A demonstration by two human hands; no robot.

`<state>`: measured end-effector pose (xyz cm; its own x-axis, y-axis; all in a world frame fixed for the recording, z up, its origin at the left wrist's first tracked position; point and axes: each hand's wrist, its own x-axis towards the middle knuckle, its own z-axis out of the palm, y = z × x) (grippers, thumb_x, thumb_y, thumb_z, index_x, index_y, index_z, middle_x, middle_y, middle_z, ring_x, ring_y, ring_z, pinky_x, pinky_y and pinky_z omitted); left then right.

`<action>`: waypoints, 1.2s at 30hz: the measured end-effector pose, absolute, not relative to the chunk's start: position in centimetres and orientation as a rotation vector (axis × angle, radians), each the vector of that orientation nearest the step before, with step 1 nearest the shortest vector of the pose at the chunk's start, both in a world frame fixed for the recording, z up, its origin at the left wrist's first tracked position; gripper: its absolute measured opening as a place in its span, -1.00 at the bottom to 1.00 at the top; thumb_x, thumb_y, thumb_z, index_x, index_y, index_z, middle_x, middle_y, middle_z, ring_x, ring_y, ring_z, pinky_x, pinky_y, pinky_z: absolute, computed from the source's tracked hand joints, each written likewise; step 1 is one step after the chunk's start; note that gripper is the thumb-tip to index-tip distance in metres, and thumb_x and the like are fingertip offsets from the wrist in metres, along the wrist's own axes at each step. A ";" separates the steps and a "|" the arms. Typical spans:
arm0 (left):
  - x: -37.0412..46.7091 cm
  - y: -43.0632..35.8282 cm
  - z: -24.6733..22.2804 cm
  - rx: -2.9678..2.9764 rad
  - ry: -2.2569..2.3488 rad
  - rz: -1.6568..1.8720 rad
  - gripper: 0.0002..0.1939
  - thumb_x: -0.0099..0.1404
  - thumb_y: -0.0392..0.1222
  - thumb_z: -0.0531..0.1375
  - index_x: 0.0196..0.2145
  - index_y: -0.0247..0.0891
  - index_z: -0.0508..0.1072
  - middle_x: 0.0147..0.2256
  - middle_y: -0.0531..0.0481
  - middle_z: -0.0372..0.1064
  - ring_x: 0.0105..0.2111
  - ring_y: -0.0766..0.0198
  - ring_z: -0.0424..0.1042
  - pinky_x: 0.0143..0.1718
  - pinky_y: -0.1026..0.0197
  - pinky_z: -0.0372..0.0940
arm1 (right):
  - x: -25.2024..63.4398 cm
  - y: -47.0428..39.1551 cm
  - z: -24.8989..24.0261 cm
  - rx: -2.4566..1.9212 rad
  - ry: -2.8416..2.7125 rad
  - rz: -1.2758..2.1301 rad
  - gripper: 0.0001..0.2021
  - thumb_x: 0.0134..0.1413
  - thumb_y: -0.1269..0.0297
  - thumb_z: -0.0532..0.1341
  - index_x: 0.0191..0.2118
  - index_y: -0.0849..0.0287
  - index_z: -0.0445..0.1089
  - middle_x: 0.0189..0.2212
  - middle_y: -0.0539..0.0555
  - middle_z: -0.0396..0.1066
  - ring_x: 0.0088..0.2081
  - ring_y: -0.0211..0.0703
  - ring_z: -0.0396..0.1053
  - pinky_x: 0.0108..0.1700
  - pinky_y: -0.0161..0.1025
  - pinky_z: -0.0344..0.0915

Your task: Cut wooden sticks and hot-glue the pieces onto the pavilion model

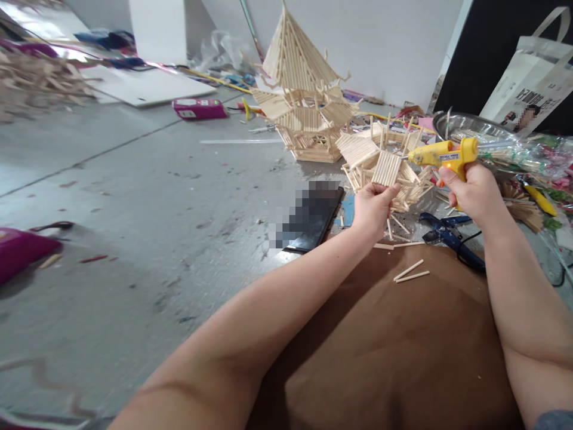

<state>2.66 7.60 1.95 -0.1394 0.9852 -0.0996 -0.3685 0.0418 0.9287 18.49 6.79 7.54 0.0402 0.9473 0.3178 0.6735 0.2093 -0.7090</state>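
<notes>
Between the thumb and fingers of my left hand [375, 209] is a small flat panel of wooden sticks [387, 169], pinched at its lower edge. My right hand [478, 194] is wrapped round the handle of a yellow hot glue gun [443, 155], whose nozzle points left at the panel's upper right edge. Whether the tip touches the panel I cannot tell. Behind my left hand sits a partly built stick structure [358, 149] with upright posts. A taller stick pagoda [308, 113] with a pointed roof stands farther back.
A dark phone [316, 218] lies left of my left hand. Blue-handled cutters [452, 236] rest below the glue gun. Loose sticks [412, 276] lie on the brown cloth [403, 346] over my lap. A metal bowl [474, 122] and a white bag [523, 83] stand at the right.
</notes>
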 end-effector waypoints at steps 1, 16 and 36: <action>2.7 7.6 1.9 0.800 1.070 1.422 -0.72 0.04 -0.29 0.21 -0.63 -0.27 0.13 -0.81 0.24 0.05 -0.83 0.57 -0.03 -0.78 0.41 -0.14 | 18.5 6.8 7.5 -1.532 -1.703 0.443 -0.69 -0.03 -0.02 0.11 -0.32 0.14 0.28 -0.58 -0.01 0.31 -0.71 -0.36 0.17 -0.62 -0.27 0.15; 2.6 7.5 2.0 0.797 1.052 1.429 -0.73 0.05 -0.31 0.20 -0.63 -0.26 0.13 -0.82 0.24 0.05 -0.84 0.56 -0.04 -0.79 0.40 -0.14 | 18.6 6.7 7.6 -1.526 -1.703 0.466 -0.70 -0.02 0.00 0.10 -0.31 0.14 0.29 -0.57 0.00 0.30 -0.69 -0.35 0.17 -0.63 -0.30 0.13; 2.6 7.7 1.6 0.829 1.060 1.441 -0.72 0.02 -0.25 0.22 -0.63 -0.27 0.13 -0.80 0.25 0.05 -0.83 0.56 -0.03 -0.78 0.41 -0.14 | 18.7 6.8 7.5 -1.538 -1.696 0.457 -0.68 -0.04 -0.04 0.11 -0.34 0.13 0.30 -0.57 0.00 0.31 -0.70 -0.33 0.18 -0.63 -0.26 0.15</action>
<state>2.57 7.72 1.64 -0.1444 0.9872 -0.0679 -0.3585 0.0117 0.9334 18.65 6.85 7.51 0.0426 0.9509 0.3064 0.6685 0.2009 -0.7161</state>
